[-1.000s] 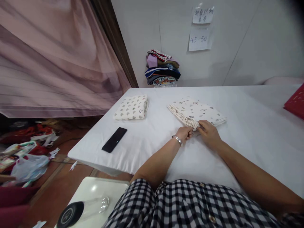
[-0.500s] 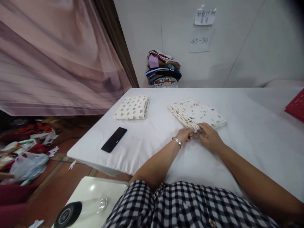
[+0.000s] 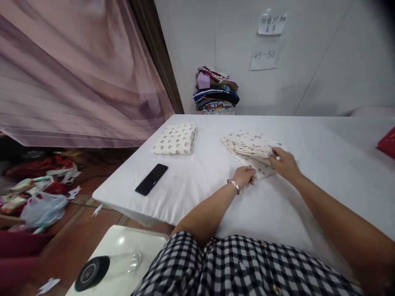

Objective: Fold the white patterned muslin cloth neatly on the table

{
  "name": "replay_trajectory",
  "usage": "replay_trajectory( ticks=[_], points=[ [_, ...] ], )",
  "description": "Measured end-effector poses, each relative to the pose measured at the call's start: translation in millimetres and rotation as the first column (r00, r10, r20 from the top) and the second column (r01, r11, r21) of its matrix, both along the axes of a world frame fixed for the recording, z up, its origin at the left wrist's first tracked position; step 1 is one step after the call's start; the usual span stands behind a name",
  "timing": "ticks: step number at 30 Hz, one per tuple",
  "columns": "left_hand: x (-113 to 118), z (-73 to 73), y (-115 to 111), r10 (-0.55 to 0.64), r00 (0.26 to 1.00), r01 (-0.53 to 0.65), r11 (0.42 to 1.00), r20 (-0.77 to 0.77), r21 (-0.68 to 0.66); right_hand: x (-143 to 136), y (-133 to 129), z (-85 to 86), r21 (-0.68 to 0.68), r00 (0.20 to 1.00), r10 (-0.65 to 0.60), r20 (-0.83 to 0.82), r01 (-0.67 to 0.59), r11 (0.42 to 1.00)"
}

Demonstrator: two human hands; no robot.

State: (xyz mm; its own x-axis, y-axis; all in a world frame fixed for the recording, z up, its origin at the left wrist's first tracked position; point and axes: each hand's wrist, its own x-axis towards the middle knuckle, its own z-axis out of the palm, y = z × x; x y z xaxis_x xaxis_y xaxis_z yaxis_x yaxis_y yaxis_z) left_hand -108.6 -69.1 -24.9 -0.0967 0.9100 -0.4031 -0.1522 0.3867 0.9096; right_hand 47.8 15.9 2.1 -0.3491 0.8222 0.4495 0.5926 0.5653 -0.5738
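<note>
A folded white cloth (image 3: 251,142) with small brown and grey prints lies on the white-covered table (image 3: 191,185) in front of me. My right hand (image 3: 285,163) pinches the upper layers at the near corner and holds them raised off the bottom layer. My left hand (image 3: 245,176), with a silver bracelet at the wrist, is closed at the near left edge of the bottom layer and grips it against the table. Its fingertips are partly hidden. To the left, a second folded cloth (image 3: 175,139) with grey-green prints rests on the table, touched by neither hand.
A black phone (image 3: 152,179) lies at the table's left. Beyond the far edge, a pile of folded clothes (image 3: 217,90) stands against the wall. A red object (image 3: 387,143) sits at the right edge. A white stool (image 3: 123,242) at lower left carries a clear bottle (image 3: 119,263).
My right hand has moved up and right, lifting the upper layers of the cloth away from the bottom one. My left hand stays low at the near edge. The view has shifted slightly.
</note>
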Motion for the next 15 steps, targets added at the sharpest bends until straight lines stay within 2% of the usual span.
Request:
replay_trajectory(
  ticks=[4,7,9,12,15],
  points=[
    [-1.5,-2.7,1.2,0.010,1.000,-0.009,1.000,0.024,-0.020,3.2,10.8,16.5,0.035,1.000,0.030,-0.001,-0.030,0.999],
    [-8.8,1.0,5.4,0.081,0.995,-0.080,0.997,0.065,-0.013,4.0,8.8,15.7,0.037,0.995,0.093,0.033,-0.094,0.995],
    [-17.6,5.4,13.1,0.166,0.974,-0.165,0.986,0.151,-0.020,4.1,5.9,12.4,0.032,0.991,0.120,0.052,-0.122,0.992],
    [-35.3,11.8,33.8,0.278,0.895,-0.272,0.960,0.349,-0.069,4.1,2.5,8.6,0.031,0.989,0.128,0.074,-0.130,0.991],
    [-52.0,14.8,61.0,0.329,0.797,-0.315,0.942,0.507,-0.116,4.5,0.7,6.6,0.058,0.986,0.137,0.099,-0.143,0.988]
  ],
)
